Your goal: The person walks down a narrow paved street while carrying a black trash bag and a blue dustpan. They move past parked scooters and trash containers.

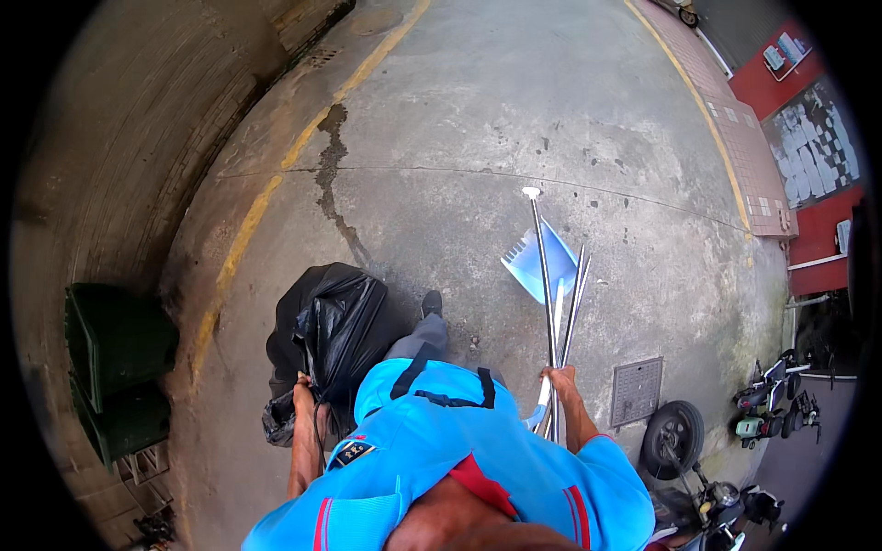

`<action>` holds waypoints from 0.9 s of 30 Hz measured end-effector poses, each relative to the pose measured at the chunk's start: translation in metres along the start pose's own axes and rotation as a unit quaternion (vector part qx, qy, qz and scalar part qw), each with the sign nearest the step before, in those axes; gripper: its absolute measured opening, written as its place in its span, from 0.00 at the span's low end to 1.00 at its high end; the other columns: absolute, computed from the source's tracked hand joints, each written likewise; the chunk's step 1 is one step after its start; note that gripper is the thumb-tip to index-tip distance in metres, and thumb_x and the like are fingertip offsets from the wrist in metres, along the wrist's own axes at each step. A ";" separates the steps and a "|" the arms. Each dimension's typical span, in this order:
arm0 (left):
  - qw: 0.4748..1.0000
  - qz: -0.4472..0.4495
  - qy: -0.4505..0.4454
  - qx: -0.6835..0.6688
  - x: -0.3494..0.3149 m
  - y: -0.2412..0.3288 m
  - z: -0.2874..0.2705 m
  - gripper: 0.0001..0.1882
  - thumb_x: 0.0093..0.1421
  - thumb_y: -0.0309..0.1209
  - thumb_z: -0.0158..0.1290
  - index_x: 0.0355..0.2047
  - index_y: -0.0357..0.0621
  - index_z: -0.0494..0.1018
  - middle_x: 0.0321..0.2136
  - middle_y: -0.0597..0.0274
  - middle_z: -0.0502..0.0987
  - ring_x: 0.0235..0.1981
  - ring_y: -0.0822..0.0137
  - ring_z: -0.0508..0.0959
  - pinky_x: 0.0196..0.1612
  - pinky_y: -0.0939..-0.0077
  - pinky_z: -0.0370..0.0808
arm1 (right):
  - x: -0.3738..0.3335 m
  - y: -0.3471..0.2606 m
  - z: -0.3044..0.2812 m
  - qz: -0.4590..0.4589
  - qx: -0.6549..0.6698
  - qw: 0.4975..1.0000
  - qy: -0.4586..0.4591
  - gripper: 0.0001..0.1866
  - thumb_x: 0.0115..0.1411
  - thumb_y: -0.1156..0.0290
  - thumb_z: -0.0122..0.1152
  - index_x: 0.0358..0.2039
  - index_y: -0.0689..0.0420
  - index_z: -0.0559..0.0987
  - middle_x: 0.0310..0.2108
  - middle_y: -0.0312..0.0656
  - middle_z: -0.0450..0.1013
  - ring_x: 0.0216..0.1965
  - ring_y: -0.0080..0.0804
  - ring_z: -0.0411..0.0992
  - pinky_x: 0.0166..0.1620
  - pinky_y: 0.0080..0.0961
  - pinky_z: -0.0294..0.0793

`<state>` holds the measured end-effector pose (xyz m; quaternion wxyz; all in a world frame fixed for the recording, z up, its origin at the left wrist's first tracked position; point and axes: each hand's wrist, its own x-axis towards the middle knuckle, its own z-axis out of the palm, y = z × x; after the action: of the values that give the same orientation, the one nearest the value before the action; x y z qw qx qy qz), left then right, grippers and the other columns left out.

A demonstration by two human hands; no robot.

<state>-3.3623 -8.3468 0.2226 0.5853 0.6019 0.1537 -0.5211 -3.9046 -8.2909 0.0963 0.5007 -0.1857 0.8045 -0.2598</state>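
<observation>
At my left side, my left hand (304, 393) is closed on the gathered neck of a large, bulging black garbage bag (342, 317). The bag hangs beside my left leg, and its contents are hidden. On the right, my right hand (559, 376) grips a bundle of long metal poles (543, 248) together with the pale handle of a blue dustpan (537, 268). One pole has a white end cap (531, 193). The dustpan has a toothed edge and sits out ahead of the hand, partly behind the poles. One dark shoe (432, 304) shows ahead of my blue shirt.
Two dark green bins (129, 335) stand against the wall at the left. A metal drain cover (637, 392) lies right of my right hand, beside a black wheel (672, 439). Several motorbikes (776, 397) are parked farther right. Yellow lines (250, 234) edge the concrete lane.
</observation>
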 end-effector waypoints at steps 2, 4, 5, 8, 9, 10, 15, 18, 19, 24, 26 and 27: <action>0.999 -0.034 -0.015 0.035 0.025 0.005 0.034 0.11 0.57 0.36 0.44 0.18 0.50 0.65 0.18 0.63 0.70 0.22 0.61 0.74 0.33 0.64 0.76 | -0.010 -0.063 0.001 0.040 -0.011 0.999 0.006 0.07 0.39 0.74 0.60 0.17 0.66 0.77 0.15 0.44 0.72 0.16 0.30 0.70 0.21 0.26 0.68; 0.990 -0.008 0.021 0.142 -0.020 0.013 0.113 0.10 0.56 0.36 0.45 0.19 0.49 0.66 0.18 0.62 0.70 0.22 0.61 0.73 0.32 0.64 0.75 | 0.001 -0.079 0.006 0.030 0.053 0.998 -0.005 0.08 0.38 0.74 0.61 0.16 0.67 0.77 0.15 0.44 0.72 0.15 0.30 0.69 0.20 0.26 0.67; 0.990 -0.013 0.018 0.140 -0.002 0.017 0.124 0.11 0.56 0.36 0.45 0.19 0.49 0.66 0.18 0.62 0.70 0.22 0.61 0.73 0.32 0.64 0.75 | 0.016 -0.096 0.019 0.039 0.065 0.997 -0.003 0.08 0.38 0.74 0.61 0.16 0.67 0.77 0.15 0.44 0.72 0.15 0.30 0.69 0.20 0.26 0.67; 0.988 -0.020 0.018 0.154 0.048 0.034 0.168 0.11 0.56 0.36 0.44 0.19 0.49 0.66 0.18 0.62 0.70 0.22 0.61 0.73 0.32 0.65 0.75 | 0.064 -0.133 0.049 0.062 0.041 0.997 0.009 0.07 0.37 0.74 0.61 0.14 0.66 0.76 0.14 0.44 0.72 0.14 0.32 0.70 0.18 0.26 0.68; 0.985 -0.023 0.017 0.169 0.064 0.039 0.189 0.11 0.56 0.37 0.44 0.19 0.49 0.66 0.18 0.62 0.70 0.22 0.61 0.73 0.32 0.65 0.74 | 0.077 -0.140 0.053 0.060 0.047 0.997 0.015 0.08 0.37 0.74 0.61 0.15 0.66 0.76 0.14 0.44 0.72 0.14 0.32 0.70 0.18 0.26 0.68; 0.985 -0.019 0.024 0.172 0.071 0.045 0.205 0.11 0.56 0.37 0.44 0.19 0.49 0.66 0.18 0.62 0.70 0.22 0.62 0.73 0.32 0.65 0.74 | 0.091 -0.160 0.061 0.051 0.044 0.998 0.006 0.08 0.37 0.73 0.62 0.15 0.66 0.76 0.14 0.44 0.72 0.14 0.32 0.70 0.18 0.27 0.68; 0.979 -0.025 0.024 0.200 0.111 0.075 0.331 0.11 0.56 0.37 0.44 0.19 0.48 0.67 0.18 0.62 0.70 0.22 0.62 0.72 0.32 0.66 0.73 | 0.178 -0.270 0.068 0.086 0.153 0.984 0.000 0.06 0.37 0.78 0.60 0.15 0.69 0.75 0.14 0.47 0.71 0.14 0.33 0.70 0.17 0.27 0.68; 0.976 -0.023 0.020 0.218 0.119 0.096 0.419 0.11 0.56 0.37 0.44 0.19 0.48 0.67 0.18 0.63 0.70 0.22 0.63 0.72 0.32 0.67 0.73 | 0.213 -0.374 0.054 0.092 0.113 0.989 -0.021 0.07 0.39 0.77 0.59 0.18 0.70 0.75 0.17 0.48 0.72 0.17 0.35 0.71 0.21 0.28 0.71; 0.975 -0.027 0.014 0.220 0.125 0.098 0.452 0.11 0.56 0.37 0.44 0.19 0.48 0.67 0.18 0.63 0.70 0.22 0.63 0.72 0.32 0.67 0.72 | 0.234 -0.411 0.044 0.086 0.093 0.991 -0.031 0.08 0.39 0.76 0.59 0.18 0.70 0.75 0.17 0.48 0.72 0.17 0.34 0.71 0.21 0.28 0.71; 0.977 -0.046 0.014 0.207 0.151 0.104 0.573 0.12 0.56 0.38 0.44 0.19 0.48 0.67 0.18 0.63 0.70 0.22 0.63 0.71 0.32 0.68 0.71 | 0.331 -0.538 0.003 0.074 0.000 0.997 -0.015 0.08 0.38 0.75 0.60 0.17 0.68 0.75 0.16 0.46 0.72 0.16 0.33 0.70 0.21 0.27 0.69; 0.978 -0.042 0.019 0.203 0.165 0.105 0.617 0.12 0.56 0.38 0.44 0.19 0.48 0.67 0.19 0.63 0.70 0.22 0.64 0.71 0.32 0.69 0.71 | 0.372 -0.583 0.001 0.065 0.020 0.998 -0.017 0.06 0.36 0.74 0.59 0.13 0.64 0.76 0.15 0.44 0.72 0.15 0.31 0.69 0.20 0.25 0.68; 0.979 -0.042 0.020 0.197 0.174 0.106 0.639 0.12 0.56 0.38 0.44 0.19 0.47 0.67 0.19 0.63 0.70 0.22 0.64 0.71 0.32 0.69 0.71 | 0.397 -0.606 0.002 0.054 0.003 0.998 -0.023 0.06 0.36 0.73 0.59 0.13 0.64 0.76 0.15 0.44 0.72 0.15 0.30 0.69 0.20 0.25 0.68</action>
<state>-3.4930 -9.0020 0.2858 0.4293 0.7089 0.0846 -0.5532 -4.0502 -8.9959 0.1800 0.5330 -0.1463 0.8008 -0.2306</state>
